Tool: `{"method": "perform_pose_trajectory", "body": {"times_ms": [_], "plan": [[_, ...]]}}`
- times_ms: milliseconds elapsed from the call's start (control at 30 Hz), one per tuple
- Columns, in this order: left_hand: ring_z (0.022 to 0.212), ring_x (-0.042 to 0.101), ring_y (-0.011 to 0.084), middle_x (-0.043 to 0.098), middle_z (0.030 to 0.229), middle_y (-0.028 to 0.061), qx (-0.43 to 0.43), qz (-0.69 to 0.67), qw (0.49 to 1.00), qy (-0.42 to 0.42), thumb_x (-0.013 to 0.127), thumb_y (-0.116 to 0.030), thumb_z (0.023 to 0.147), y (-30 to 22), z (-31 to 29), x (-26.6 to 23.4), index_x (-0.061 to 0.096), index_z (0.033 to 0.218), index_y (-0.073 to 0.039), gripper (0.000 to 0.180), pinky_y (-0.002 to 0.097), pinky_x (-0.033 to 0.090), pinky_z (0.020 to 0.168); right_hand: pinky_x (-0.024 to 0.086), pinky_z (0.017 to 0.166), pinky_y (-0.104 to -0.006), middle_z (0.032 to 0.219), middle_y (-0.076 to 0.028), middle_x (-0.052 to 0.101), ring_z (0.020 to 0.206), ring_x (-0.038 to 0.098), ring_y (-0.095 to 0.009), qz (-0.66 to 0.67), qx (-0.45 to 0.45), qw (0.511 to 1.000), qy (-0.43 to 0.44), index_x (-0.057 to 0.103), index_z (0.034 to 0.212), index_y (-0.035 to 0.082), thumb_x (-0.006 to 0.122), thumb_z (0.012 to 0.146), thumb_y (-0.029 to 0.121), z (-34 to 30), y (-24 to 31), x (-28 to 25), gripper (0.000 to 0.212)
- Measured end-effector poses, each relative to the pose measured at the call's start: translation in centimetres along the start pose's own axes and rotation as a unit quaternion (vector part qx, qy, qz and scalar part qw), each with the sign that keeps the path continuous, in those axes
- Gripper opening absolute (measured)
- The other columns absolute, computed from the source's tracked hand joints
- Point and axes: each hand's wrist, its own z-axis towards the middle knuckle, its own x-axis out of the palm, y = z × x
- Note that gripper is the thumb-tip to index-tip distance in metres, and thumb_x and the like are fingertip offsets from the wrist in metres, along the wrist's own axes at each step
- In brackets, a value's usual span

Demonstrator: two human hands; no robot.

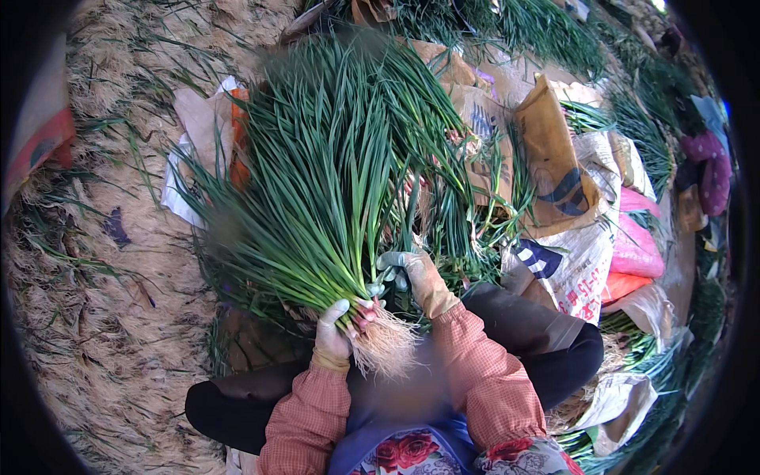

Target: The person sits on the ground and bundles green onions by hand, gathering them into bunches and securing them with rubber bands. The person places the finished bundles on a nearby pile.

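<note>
A large bunch of green garlic [332, 182] fans out away from me, long green leaves pointing up and left. Its pinkish-white bases [366, 315] and pale stringy roots [386, 342] hang toward my lap. Wrapped round the stalks just above the roots, my gloved left hand [332, 331] holds the bunch from the left, thumb on top. My gloved right hand [412, 275] is at the bunch's right edge, its fingers curled in against the stalks; the leaves partly hide what its fingertips pinch. Both gloves are pale and thin.
More loose green garlic [467, 237] lies to the right, beside a brown paper sack [554, 150] and a white woven sack [590, 253]. Pink bags [633, 245] are farther right. Trimmed roots [119, 332] cover the ground at left. My crossed legs [546, 324] frame the near side.
</note>
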Motion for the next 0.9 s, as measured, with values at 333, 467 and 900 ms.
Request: {"method": "perform_pose_trajectory", "body": {"times_ms": [333,467,900], "plan": [[0.076,0.059,0.0235,0.063,0.104,0.0237,-0.013,0.02,1.0,0.014,0.058,-0.027,0.082,-0.4,0.5,-0.4,0.06,0.099,0.009,0.04,0.0405,0.047,0.093,0.04,0.045,-0.0216,0.071,0.0,0.063,0.051,0.052,-0.009,0.135,0.04,0.99,-0.03,0.064,0.095,0.003,0.062,0.088,0.013,1.0,-1.5,2.1,0.012],[0.069,0.064,0.0158,0.064,0.107,0.0264,0.032,0.024,0.999,0.014,0.059,-0.033,0.082,0.2,0.1,0.2,0.064,0.096,0.01,0.046,0.0191,0.05,0.057,0.044,0.052,-0.0232,0.08,-0.002,0.063,0.062,0.055,-0.012,0.206,-0.023,0.977,-0.049,0.061,0.099,0.001,0.062,0.084,0.005,0.4,-2.1,2.5,0.015],[0.064,0.057,0.0186,0.065,0.089,0.0184,0.041,-0.04,0.997,-0.056,0.058,-0.024,0.081,1.1,-2.1,0.4,0.062,0.093,0.008,0.035,0.0276,0.049,0.058,0.026,0.039,-0.024,0.049,0.008,0.035,0.039,0.031,-0.008,0.364,0.08,0.928,-0.008,0.054,0.078,0.014,0.047,0.098,0.029,-0.4,-1.0,4.4,0.025]]}}
